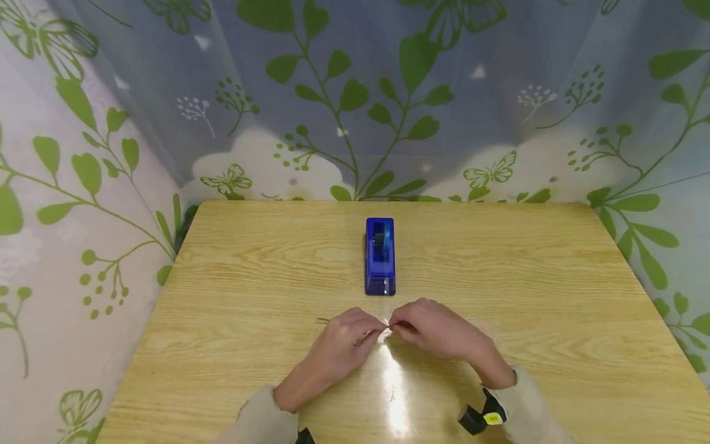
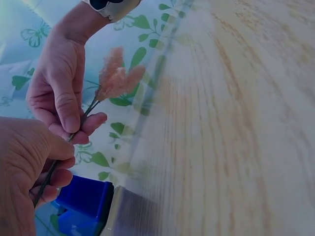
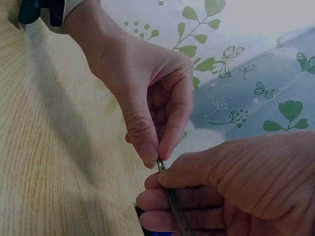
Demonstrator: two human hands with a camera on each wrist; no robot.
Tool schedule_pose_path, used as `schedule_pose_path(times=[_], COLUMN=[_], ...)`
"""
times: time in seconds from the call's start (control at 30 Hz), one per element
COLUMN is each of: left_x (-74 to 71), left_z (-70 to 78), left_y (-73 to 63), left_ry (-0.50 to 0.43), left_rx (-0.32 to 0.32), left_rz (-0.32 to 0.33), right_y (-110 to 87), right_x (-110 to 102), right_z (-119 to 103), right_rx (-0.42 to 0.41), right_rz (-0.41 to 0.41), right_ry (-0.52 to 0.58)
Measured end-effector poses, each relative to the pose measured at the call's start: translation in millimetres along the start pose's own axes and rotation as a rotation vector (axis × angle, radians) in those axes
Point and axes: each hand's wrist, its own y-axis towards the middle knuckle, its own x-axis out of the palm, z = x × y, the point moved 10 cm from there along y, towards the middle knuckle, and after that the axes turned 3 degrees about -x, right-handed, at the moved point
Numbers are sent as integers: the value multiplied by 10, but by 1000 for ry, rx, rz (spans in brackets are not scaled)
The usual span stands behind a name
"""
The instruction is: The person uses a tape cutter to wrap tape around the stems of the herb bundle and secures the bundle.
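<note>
A leaf-and-butterfly sheet (image 1: 471, 123) rises behind the tabletop (image 1: 249, 265) and along both its sides. Over the middle of the wood the two hands meet, fingertips close together: the left hand (image 1: 341, 342) and the right hand (image 1: 444, 330) both pinch the same slim stem between thumb and fingers. Just beyond them stands a blue tape dispenser (image 1: 380, 268), its near end facing the person. A fluffy pink flower head (image 2: 117, 78) sticks out past the right hand in the left wrist view, and its dark stem (image 2: 87, 112) runs on through the left hand, the tail end coming out on that side. At the pinch is a tiny shiny bit (image 3: 161, 165), perhaps tape, though glare and small size leave that unsure. The step in hand seems to be close work on the stem, and it should go best with the left hand kept as a firm anchor, the right thumb rolling lightly, and the pressure kept off the fluffy head, which will probably shed or crush easily. As for room, the tabletop's side edges lie well apart from both hands, so sideways turns look easy; forward, the dispenser is the one thing to bump, so elbows and stem ends are better swung outward than ahead.
</note>
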Motion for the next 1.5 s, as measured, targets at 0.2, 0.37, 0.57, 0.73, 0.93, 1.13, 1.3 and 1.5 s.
schedule_pose_path(times=[0.2,0.37,0.57,0.73,0.93,1.13,1.3,1.5], left_x=[13,97,159,208,255,275,240,199], left_z=[-45,-131,-234,-366,-438,-444,-452,-459], left_y=[12,56,162,129,60,68,96,109], left_ry=[-24,-47,-110,-95,-67,-60,-65,-65], left_rx=[-68,-164,-286,-441,-501,-473,-471,-472], left_rz=[-2,-82,-209,-306,-365,-344,-297,-253], right_y=[-2,-35,-68,-52,-26,-41,-23,8], right_x=[-52,-71,-58,-18,-21,-33,-47,-22], right_z=[-24,-34,-46,-71,-86,-54,-34,-6], right_rx=[6,3,8,0,-19,-11,-15,-7], right_rz=[52,81,99,96,96,80,74,39], right_ry=[-84,-111,-108,-128,-136,-97,-73,-31])
